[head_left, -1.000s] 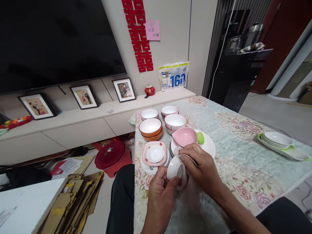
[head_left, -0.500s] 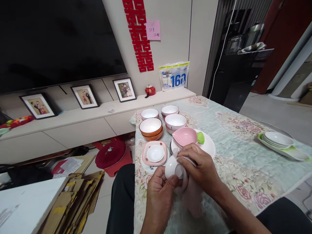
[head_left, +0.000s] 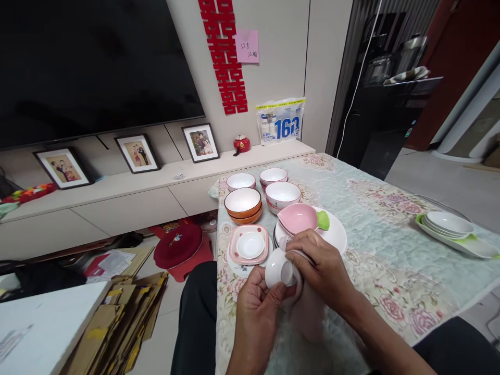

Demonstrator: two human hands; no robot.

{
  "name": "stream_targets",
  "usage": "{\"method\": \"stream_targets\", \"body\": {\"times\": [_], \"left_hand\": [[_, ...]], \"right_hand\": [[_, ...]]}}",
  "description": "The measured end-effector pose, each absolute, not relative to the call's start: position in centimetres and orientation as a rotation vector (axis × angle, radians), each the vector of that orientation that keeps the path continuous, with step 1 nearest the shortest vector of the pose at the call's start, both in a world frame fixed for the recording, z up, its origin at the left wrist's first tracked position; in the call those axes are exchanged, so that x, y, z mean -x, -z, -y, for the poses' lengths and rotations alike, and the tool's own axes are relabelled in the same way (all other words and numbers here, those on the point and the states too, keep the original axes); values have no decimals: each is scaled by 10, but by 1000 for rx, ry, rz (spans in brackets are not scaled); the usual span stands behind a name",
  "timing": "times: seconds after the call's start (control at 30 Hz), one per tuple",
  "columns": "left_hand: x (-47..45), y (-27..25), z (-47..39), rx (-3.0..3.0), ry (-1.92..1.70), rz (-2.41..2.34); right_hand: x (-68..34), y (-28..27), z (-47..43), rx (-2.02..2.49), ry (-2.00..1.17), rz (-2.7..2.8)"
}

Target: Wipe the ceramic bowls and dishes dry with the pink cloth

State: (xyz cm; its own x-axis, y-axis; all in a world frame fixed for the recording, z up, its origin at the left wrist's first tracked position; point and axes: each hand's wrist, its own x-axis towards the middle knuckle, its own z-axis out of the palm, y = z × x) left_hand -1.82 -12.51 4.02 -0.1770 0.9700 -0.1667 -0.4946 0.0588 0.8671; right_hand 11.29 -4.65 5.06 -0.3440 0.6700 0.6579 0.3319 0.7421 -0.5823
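Observation:
My left hand (head_left: 257, 304) is closed around a small white bowl (head_left: 275, 266), tipped on its side with the round foot turned towards the right. A pale, thin cloth (head_left: 308, 312) hangs from my right hand (head_left: 321, 264), whose fingers press it against the bowl. Part of the bowl is hidden behind fingers and cloth. Just beyond my hands, a pink leaf-tipped dish (head_left: 299, 217) rests on a large white plate (head_left: 336, 234). To the left, a white small dish (head_left: 250, 245) sits in pink-rimmed square dishes (head_left: 233, 249).
Orange bowls (head_left: 242, 208) and white bowls with red rims (head_left: 283, 194) stand farther back on the flowered tablecloth (head_left: 390, 271). Stacked white dishes (head_left: 449, 224) lie on a long leaf-shaped plate at right. A red stool (head_left: 179, 249) and flattened cardboard (head_left: 125, 307) are left of the table.
The small bowl has turned slightly, so its foot shows more plainly. Both hands keep nearly the same place and grip. The whole view has shifted a little.

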Motion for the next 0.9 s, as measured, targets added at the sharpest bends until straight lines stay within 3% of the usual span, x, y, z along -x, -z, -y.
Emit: {"method": "stream_targets", "body": {"times": [0.3,0.47,0.7,0.9], "left_hand": [[22,-31,125,-782,-1483,-1055],[25,-30,126,-741,-1428,-1054],[22,-38,125,-584,-1480,-856],[24,-44,125,-556,-1491,-866]], "right_hand": [[-100,-60,76,526,-385,2146],[-110,-56,57,672,-491,1923],[-122,-49,38,774,-1042,1772],[-118,-55,46,699,-638,1901]]}}
